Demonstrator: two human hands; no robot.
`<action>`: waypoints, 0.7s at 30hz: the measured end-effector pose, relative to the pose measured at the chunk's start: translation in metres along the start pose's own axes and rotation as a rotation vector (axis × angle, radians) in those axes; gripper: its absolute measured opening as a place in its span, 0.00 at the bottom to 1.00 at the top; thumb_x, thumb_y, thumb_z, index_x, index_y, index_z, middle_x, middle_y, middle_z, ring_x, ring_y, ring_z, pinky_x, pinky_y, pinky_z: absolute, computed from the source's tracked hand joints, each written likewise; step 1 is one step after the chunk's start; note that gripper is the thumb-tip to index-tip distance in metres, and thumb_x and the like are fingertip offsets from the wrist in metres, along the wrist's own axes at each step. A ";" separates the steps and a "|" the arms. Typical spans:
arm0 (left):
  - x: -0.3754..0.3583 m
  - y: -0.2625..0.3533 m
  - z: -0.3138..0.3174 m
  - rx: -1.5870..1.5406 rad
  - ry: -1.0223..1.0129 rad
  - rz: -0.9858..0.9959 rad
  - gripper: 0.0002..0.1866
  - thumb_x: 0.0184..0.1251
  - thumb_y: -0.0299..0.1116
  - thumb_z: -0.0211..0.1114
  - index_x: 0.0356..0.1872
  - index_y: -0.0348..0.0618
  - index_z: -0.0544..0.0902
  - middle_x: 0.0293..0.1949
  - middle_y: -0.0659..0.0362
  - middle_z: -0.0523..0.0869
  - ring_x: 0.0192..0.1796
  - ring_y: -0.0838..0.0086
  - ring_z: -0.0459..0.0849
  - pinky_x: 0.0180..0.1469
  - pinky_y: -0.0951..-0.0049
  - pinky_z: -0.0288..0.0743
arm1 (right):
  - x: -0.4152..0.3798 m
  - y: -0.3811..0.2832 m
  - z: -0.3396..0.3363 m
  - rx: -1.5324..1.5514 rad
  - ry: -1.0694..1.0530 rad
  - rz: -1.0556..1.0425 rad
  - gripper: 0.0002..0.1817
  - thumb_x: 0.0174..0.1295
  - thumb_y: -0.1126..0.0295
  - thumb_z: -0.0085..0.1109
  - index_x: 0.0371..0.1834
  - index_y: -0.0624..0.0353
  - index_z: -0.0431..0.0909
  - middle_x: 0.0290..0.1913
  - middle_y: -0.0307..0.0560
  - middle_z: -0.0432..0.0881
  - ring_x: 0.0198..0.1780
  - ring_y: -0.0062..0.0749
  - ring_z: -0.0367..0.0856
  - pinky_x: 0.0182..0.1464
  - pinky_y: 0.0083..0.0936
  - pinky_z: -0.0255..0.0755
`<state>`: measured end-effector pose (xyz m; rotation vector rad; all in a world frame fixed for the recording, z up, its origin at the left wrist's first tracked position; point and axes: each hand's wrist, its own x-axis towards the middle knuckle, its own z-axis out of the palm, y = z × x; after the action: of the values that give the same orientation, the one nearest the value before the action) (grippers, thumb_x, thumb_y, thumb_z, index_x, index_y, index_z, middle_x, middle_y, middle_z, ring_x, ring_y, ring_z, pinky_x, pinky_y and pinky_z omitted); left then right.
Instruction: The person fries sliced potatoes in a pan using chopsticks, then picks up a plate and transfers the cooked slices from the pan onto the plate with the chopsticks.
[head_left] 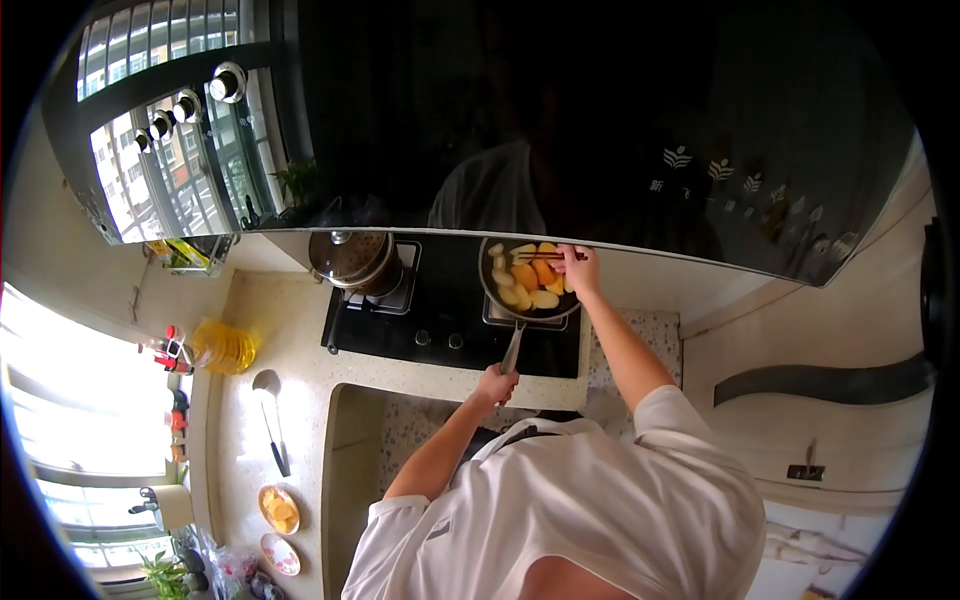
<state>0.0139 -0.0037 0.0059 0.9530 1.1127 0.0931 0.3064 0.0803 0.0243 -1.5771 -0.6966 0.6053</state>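
Observation:
A frying pan (487,284) sits on the right burner of the black gas stove (460,345). Pale and orange slices of food (540,275) cover its inside. My left hand (494,385) is closed around the end of the pan's metal handle (513,345). Over the pan's right side, my right hand (580,270) grips a pair of chopsticks (535,256), whose tips reach in among the slices. The range hood's lower edge cuts off the pan's far rim.
On the left burner stands a lidded pot (350,265). The range hood (600,150) hangs low over the stove. Along the left counter are an oil bottle (225,347), a ladle (268,415), a plate of orange pieces (280,510) and another plate (281,555).

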 end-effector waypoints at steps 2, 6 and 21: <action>0.002 -0.002 -0.001 -0.006 -0.010 0.001 0.06 0.61 0.30 0.62 0.32 0.40 0.74 0.17 0.61 0.70 0.14 0.77 0.66 0.15 0.73 0.57 | -0.010 -0.007 0.002 0.000 -0.049 -0.030 0.18 0.75 0.62 0.52 0.41 0.69 0.82 0.35 0.48 0.87 0.30 0.32 0.88 0.33 0.24 0.81; 0.000 0.001 0.001 0.037 0.019 -0.012 0.07 0.59 0.30 0.62 0.34 0.40 0.73 0.18 0.61 0.70 0.15 0.76 0.67 0.17 0.71 0.60 | -0.022 -0.009 0.004 0.009 -0.094 -0.098 0.19 0.75 0.59 0.54 0.40 0.67 0.82 0.33 0.45 0.87 0.28 0.27 0.87 0.31 0.22 0.80; -0.001 0.002 0.000 0.001 -0.027 -0.007 0.08 0.59 0.31 0.61 0.35 0.39 0.74 0.19 0.60 0.72 0.15 0.76 0.67 0.16 0.69 0.61 | -0.048 -0.007 0.020 -0.031 0.048 -0.287 0.21 0.71 0.56 0.59 0.30 0.66 0.82 0.17 0.42 0.77 0.14 0.26 0.75 0.17 0.26 0.65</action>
<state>0.0140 -0.0035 0.0080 0.9490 1.0908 0.0734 0.2588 0.0592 0.0288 -1.4800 -0.8808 0.3446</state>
